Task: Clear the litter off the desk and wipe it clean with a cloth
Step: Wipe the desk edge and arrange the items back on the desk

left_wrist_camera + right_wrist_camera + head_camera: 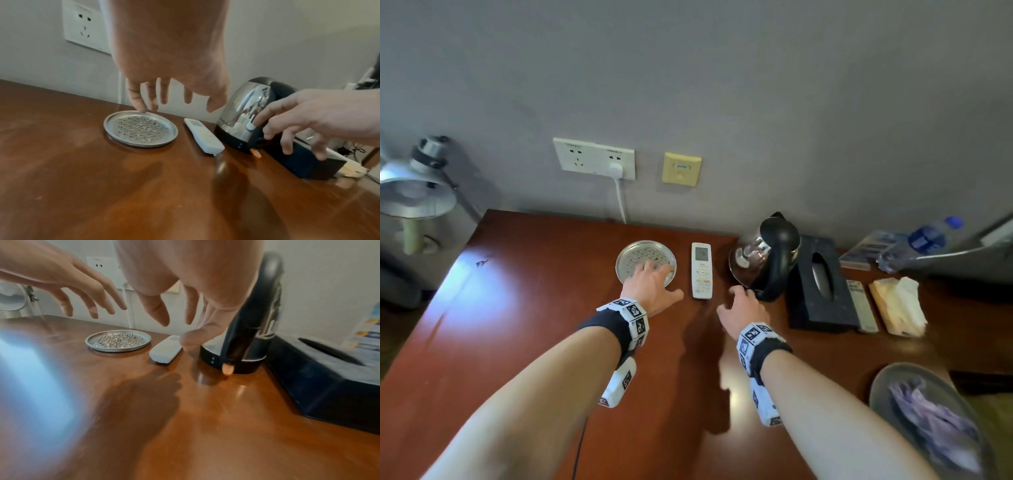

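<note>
The red-brown wooden desk (pixel 517 325) runs along a grey wall, and a round perforated metal tray (pixel 645 262) lies near its far edge. The left hand (pixel 652 286) hovers over the near side of this tray, fingers spread and slack, holding nothing; in the left wrist view its fingertips (pixel 136 104) hang just above the tray's far rim. Just right of the tray lies a white remote control (pixel 702 270). The right hand (pixel 741 306) hangs over the desk in front of an electric kettle (pixel 767 257), fingers loosely spread and empty, near the kettle's black handle. A black tissue box (pixel 820 284) stands against the kettle's right side, with a second slim remote (pixel 861 305) and a pack of tissues (pixel 897 306) beyond it. At the near right, a round bin (pixel 883 380) holds crumpled purple-white litter (pixel 935 421). A water bottle (pixel 924 240) lies further back.
</note>
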A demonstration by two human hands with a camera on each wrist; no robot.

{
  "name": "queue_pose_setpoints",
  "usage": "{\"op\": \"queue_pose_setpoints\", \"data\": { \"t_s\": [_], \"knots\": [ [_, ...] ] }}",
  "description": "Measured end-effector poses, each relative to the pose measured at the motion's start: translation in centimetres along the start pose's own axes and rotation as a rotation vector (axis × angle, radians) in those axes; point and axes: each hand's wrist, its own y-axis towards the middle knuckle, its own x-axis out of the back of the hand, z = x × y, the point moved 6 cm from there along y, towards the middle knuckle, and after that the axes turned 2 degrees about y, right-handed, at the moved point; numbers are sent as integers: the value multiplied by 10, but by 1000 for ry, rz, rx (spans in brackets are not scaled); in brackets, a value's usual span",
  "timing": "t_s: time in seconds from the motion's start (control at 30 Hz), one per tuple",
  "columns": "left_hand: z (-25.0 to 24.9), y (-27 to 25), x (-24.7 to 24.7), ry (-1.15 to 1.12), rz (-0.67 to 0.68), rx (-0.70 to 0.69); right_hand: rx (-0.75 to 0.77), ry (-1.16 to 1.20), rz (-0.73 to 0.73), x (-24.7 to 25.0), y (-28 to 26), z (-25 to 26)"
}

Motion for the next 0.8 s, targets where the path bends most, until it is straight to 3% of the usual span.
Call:
{"op": "queue_pose_setpoints", "data": {
  "t_s": [0.27,0.8],
  "knots": [
    [-99,-67,7,71,-77,-146,-36,64,-119,55,-76,-83],
    [-385,-209,-50,205,-55,-518,-384,158,-320,173,-254,-369]
  ]
}}
